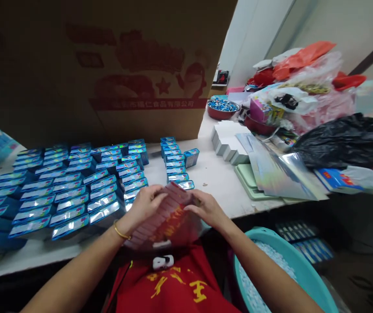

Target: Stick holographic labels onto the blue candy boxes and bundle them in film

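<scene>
The left hand (145, 205) pinches the left edge of a blurred shiny sheet (168, 219), which slants down toward the red garment (176, 289) between the 2 hands, long axis unclear; the right hand (208, 209), equally near, pinches its upper right edge.

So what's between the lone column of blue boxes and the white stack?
In the head view, one blue box, close to the column, then tabletop up to the white stack.

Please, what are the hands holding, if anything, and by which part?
A shiny, sheet-like item: the left hand grips its upper left edge, the right hand its upper right edge. What exactly it is, I cannot tell.
</scene>
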{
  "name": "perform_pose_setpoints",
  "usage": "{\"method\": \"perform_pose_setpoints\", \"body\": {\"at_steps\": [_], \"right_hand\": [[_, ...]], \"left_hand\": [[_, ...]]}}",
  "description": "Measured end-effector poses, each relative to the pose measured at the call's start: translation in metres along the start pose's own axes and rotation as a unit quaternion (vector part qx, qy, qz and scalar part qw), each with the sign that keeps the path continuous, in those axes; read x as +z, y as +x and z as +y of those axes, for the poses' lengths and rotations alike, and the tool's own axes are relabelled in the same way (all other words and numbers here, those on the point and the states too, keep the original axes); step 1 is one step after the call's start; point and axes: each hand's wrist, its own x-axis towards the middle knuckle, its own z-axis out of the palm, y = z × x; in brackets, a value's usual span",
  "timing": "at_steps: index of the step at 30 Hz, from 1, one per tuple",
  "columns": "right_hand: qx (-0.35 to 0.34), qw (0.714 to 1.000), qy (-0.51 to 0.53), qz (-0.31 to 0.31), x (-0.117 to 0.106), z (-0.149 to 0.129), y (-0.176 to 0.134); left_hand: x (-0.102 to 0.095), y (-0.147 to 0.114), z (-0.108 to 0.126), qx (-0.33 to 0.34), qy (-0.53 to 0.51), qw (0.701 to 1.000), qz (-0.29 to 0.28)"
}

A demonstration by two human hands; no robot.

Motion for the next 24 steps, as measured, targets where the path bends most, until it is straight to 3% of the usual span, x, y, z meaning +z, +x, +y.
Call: {"method": "perform_pose_setpoints", "body": {"at_steps": [5,11,14,17,20,24], "right_hand": [[-0.062,0.984,-0.049,0.158,-0.008,-0.019,-0.028],[-0.16,0.936,-0.187,0.251,0.004,-0.047,-0.06],[-0.189,0.919,-0.225,0.262,0.026,-0.045,-0.084],[-0.176,0.922,-0.223,0.265,0.05,-0.038,-0.108],[-0.169,0.899,-0.238,0.327,0.066,-0.035,-0.127],[-0.246,0.869,-0.279,0.326,0.075,-0.036,-0.143]], "left_hand": [[-0.026,-0.003,0.034,0.019,-0.002,0.999,0.036],[-0.023,-0.039,0.063,0.112,0.016,0.991,0.076],[-0.018,-0.07,0.067,0.116,0.02,0.987,0.11],[-0.008,-0.102,0.067,0.12,0.039,0.984,0.124],[0.002,-0.125,0.064,0.111,0.053,0.982,0.141],[0.001,-0.144,0.065,0.11,0.058,0.977,0.171]]}}
